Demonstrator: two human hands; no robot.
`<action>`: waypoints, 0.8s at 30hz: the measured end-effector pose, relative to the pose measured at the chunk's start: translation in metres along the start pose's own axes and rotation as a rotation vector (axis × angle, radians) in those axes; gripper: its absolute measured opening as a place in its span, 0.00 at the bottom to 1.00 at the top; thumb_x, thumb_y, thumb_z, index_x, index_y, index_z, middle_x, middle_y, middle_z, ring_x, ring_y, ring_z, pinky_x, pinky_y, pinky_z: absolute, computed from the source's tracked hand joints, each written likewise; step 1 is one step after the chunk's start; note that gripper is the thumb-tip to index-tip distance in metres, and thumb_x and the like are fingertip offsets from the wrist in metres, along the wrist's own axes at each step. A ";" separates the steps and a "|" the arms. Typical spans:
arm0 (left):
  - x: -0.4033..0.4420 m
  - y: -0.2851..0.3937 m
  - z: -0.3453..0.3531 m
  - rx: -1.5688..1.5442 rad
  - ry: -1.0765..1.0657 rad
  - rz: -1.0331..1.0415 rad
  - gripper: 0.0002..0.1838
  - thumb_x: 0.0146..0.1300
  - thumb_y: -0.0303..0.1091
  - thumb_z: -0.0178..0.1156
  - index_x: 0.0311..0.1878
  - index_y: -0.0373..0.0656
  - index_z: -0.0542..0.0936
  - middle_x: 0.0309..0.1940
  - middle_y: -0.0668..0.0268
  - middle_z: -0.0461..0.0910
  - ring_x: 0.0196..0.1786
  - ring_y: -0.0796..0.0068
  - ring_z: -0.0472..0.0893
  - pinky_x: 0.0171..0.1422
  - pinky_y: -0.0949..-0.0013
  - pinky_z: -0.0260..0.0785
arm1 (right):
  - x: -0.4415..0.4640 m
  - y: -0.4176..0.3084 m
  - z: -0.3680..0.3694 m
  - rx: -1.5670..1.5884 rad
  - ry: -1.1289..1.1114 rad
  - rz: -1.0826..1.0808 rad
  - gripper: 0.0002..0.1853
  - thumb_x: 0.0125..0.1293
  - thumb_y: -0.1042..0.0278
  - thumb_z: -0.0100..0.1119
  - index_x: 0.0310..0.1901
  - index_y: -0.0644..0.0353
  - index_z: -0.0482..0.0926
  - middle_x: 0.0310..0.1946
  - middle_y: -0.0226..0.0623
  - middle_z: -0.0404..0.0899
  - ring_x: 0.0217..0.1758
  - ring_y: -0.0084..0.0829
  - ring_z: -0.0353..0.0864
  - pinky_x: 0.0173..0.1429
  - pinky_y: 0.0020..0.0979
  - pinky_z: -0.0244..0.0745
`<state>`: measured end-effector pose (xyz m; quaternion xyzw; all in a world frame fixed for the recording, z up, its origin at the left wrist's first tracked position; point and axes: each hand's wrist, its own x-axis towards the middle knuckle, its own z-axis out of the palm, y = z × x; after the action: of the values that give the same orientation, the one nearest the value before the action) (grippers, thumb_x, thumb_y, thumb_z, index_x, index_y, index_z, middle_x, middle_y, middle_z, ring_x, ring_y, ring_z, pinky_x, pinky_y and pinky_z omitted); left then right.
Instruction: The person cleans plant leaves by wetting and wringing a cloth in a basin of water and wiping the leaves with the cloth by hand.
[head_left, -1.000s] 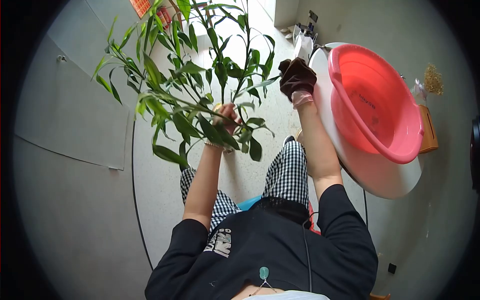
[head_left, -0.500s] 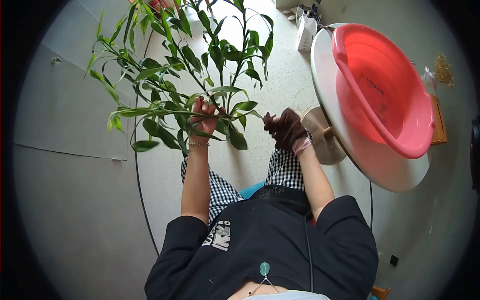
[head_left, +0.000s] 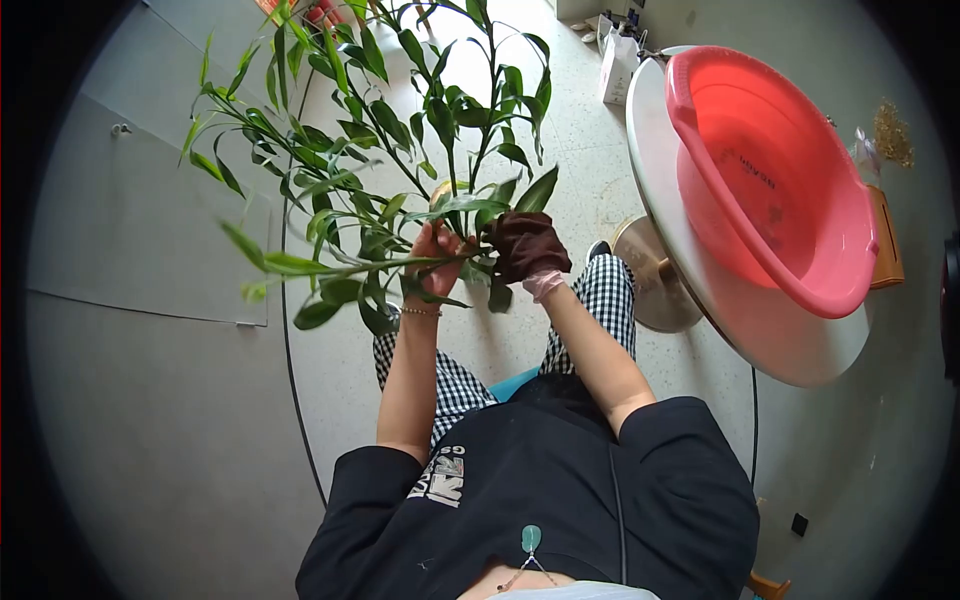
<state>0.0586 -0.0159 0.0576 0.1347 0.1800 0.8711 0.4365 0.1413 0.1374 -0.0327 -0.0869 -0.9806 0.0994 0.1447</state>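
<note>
A tall leafy plant [head_left: 385, 120] with long green leaves and several thin stems, like lucky bamboo, stands in front of me. My left hand [head_left: 440, 262] is closed around one of its stems, which leans out to the left. A dark brown cloth [head_left: 527, 245] covers my right hand [head_left: 545, 284], with a pale pink, see-through cuff showing at the wrist. The cloth-covered hand is closed up against the leaves at the stem, just right of my left hand. Its fingertips are hidden by the cloth and leaves. The plant's base is hidden too.
To the right, a large pink basin [head_left: 780, 180] sits on a round white table [head_left: 810, 350] with a metal base [head_left: 655, 290]. Dried flowers [head_left: 892, 135] and a tan box [head_left: 886, 240] stand beyond it. A white paper bag [head_left: 618, 68] is at the back.
My right hand with the brown cloth has moved left, from a leaf's tip in toward the stem. My left hand stays on the stem, slightly lower and further right in view.
</note>
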 end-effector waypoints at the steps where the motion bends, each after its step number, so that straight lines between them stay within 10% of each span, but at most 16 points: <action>1: 0.001 0.001 0.005 -0.013 0.011 0.004 0.07 0.65 0.36 0.48 0.38 0.46 0.74 0.23 0.70 0.70 0.27 0.78 0.69 0.55 0.55 0.64 | 0.005 0.008 0.009 -0.033 -0.034 -0.015 0.26 0.51 0.54 0.58 0.51 0.57 0.71 0.49 0.36 0.73 0.54 0.31 0.71 0.61 0.27 0.63; 5: 0.004 -0.001 -0.002 -0.018 0.040 0.022 0.06 0.61 0.30 0.51 0.41 0.47 0.74 0.28 0.70 0.73 0.30 0.77 0.72 0.55 0.52 0.65 | 0.007 0.027 0.018 0.850 0.511 0.231 0.14 0.48 0.69 0.59 0.39 0.54 0.76 0.35 0.32 0.78 0.37 0.29 0.77 0.45 0.23 0.73; 8: 0.009 -0.010 -0.013 0.026 0.153 0.040 0.08 0.60 0.28 0.52 0.43 0.48 0.73 0.32 0.70 0.74 0.34 0.77 0.74 0.52 0.51 0.69 | 0.018 0.043 -0.006 0.225 0.198 0.364 0.06 0.58 0.75 0.51 0.36 0.59 0.76 0.34 0.32 0.79 0.32 0.28 0.78 0.33 0.17 0.73; 9: 0.013 -0.014 -0.020 0.076 0.139 0.021 0.08 0.61 0.27 0.52 0.43 0.48 0.73 0.34 0.70 0.74 0.35 0.77 0.74 0.50 0.54 0.71 | 0.011 0.037 -0.001 0.918 0.589 0.315 0.06 0.54 0.67 0.57 0.31 0.59 0.77 0.29 0.33 0.78 0.30 0.31 0.77 0.35 0.23 0.72; 10: 0.018 -0.018 -0.027 0.126 0.125 0.002 0.08 0.61 0.26 0.51 0.43 0.48 0.72 0.35 0.70 0.74 0.36 0.77 0.74 0.48 0.56 0.72 | 0.009 0.037 0.001 0.916 0.589 0.309 0.06 0.54 0.67 0.57 0.31 0.59 0.77 0.29 0.33 0.78 0.30 0.31 0.77 0.35 0.23 0.72; 13: 0.025 -0.026 -0.030 0.239 0.213 -0.182 0.13 0.59 0.25 0.55 0.47 0.47 0.70 0.39 0.66 0.72 0.39 0.74 0.75 0.43 0.66 0.74 | 0.020 0.011 -0.052 -0.143 0.163 0.155 0.09 0.41 0.62 0.62 0.24 0.56 0.76 0.19 0.35 0.74 0.28 0.37 0.75 0.40 0.32 0.69; 17: 0.033 -0.028 -0.035 1.083 -0.089 -0.065 0.17 0.52 0.25 0.60 0.46 0.43 0.70 0.32 0.69 0.69 0.29 0.79 0.71 0.30 0.76 0.66 | 0.018 -0.005 -0.079 -0.131 0.007 0.150 0.07 0.42 0.66 0.59 0.25 0.55 0.76 0.21 0.35 0.75 0.29 0.35 0.76 0.37 0.29 0.69; 20: 0.041 -0.029 -0.034 1.096 -0.241 -0.032 0.20 0.54 0.33 0.62 0.49 0.45 0.67 0.27 0.71 0.69 0.25 0.83 0.69 0.25 0.77 0.63 | 0.013 0.013 -0.032 -0.139 0.383 -0.042 0.07 0.45 0.68 0.57 0.29 0.55 0.77 0.22 0.33 0.75 0.29 0.32 0.76 0.35 0.27 0.69; 22: 0.041 -0.023 -0.001 1.200 -0.302 -0.084 0.19 0.53 0.37 0.63 0.46 0.43 0.69 0.25 0.72 0.70 0.24 0.84 0.68 0.24 0.76 0.63 | 0.016 0.009 -0.041 0.297 0.153 0.058 0.07 0.48 0.67 0.55 0.30 0.54 0.76 0.21 0.30 0.75 0.27 0.31 0.74 0.33 0.28 0.69; 24: 0.039 -0.020 0.027 1.412 0.094 -0.433 0.13 0.51 0.36 0.60 0.36 0.38 0.74 0.24 0.66 0.70 0.27 0.78 0.71 0.28 0.75 0.66 | 0.013 0.010 -0.037 0.479 0.215 0.126 0.08 0.48 0.67 0.55 0.32 0.54 0.76 0.24 0.31 0.75 0.28 0.30 0.74 0.33 0.27 0.69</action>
<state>0.0610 0.0323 0.0765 0.3077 0.7386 0.4472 0.3997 0.1418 0.1559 0.0030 -0.1213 -0.9008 0.3275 0.2580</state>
